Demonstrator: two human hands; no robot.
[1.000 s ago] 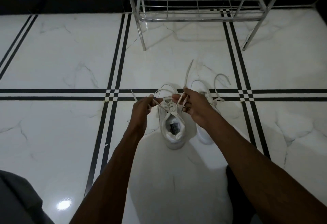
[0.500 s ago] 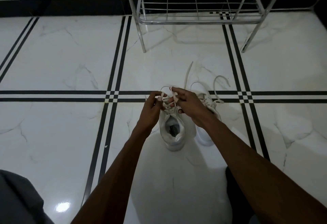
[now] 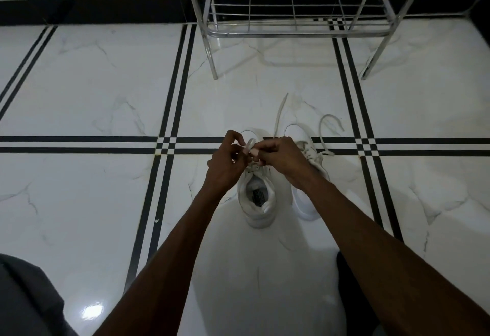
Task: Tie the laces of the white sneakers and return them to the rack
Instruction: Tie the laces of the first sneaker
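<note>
White marble floor (image 3: 79,91), black stripes; steel rack (image 3: 291,30) against the wall.

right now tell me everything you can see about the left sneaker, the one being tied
The left sneaker is white, seemingly smooth synthetic or leather, with a thick sole. It stands upright on the marble floor, heel toward the camera, toe pointing at the metal rack. A dark label shows inside its opening. The left hand and right hand pinch its white laces above the tongue, hiding the eyelets.
</note>
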